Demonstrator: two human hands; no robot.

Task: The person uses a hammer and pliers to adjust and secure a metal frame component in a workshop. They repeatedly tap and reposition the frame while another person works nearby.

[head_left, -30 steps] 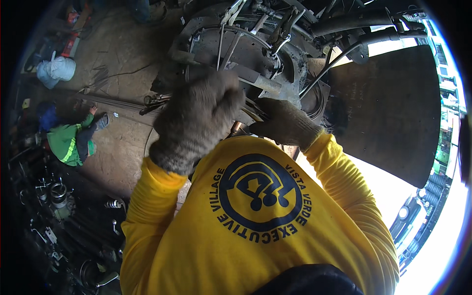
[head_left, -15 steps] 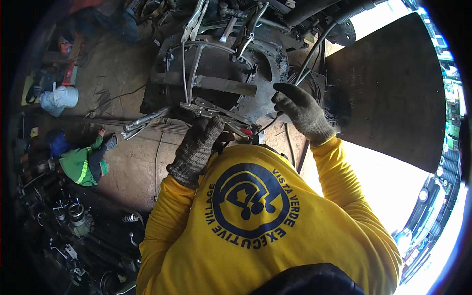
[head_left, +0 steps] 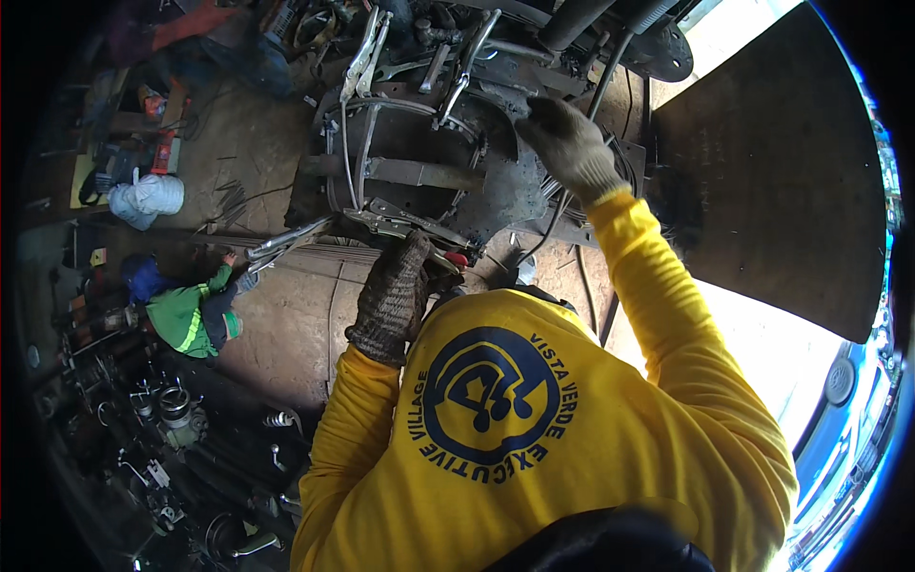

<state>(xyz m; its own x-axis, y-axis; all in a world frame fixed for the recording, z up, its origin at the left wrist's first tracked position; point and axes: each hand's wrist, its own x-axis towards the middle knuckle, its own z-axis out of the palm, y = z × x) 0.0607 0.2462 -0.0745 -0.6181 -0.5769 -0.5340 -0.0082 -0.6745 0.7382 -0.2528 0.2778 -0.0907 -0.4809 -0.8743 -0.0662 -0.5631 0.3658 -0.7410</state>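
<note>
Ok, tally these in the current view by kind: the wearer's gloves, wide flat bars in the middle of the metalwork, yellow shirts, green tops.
Left glove and right glove: 2
Wide flat bar: 1
Yellow shirt: 1
Green top: 1
Total: 5

Strong daylight enters well to the right of the right hand point(head_left: 567, 148), burning the ground point(head_left: 767, 353) to white; the metal sheet point(head_left: 786, 181) beside it stays dark. Below and left of the left hand point(head_left: 391, 296), machine parts point(head_left: 176, 415) sink into gloom. Straight edges bow toward the black rim, blue-fringed at far right.
</note>
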